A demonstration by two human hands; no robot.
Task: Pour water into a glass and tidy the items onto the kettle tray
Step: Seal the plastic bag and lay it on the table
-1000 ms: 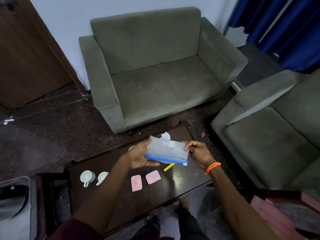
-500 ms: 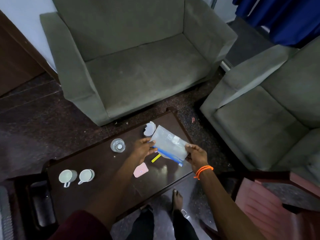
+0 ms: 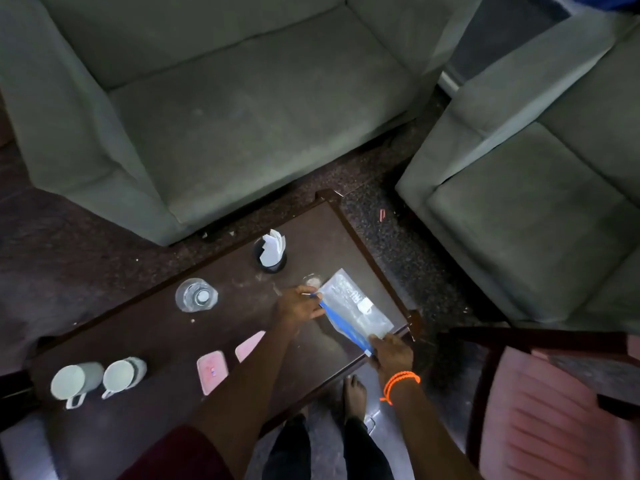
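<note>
Both hands, left [image 3: 298, 305] and right [image 3: 391, 353], pinching clear pouch [image 3: 353, 308] near counter [image 3: 166, 334] right edge, two mugs [image 3: 74, 382], two pink packets [image 3: 212, 372]

Worktop [image 3: 166, 341]: two mugs [image 3: 98, 379] lying side by side at left end. Two flat packets [image 3: 212, 372] lying right of the mugs, toward the near edge. Glass [image 3: 196, 295] standing behind the packets. Holder [image 3: 270, 252] sitting further right, near the far edge. Bag [image 3: 353, 311] resting at right end, left hand [image 3: 298, 305] and right hand [image 3: 393, 353] sitting at its two ends. Sofa [image 3: 214, 109] standing behind the worktop.
</note>
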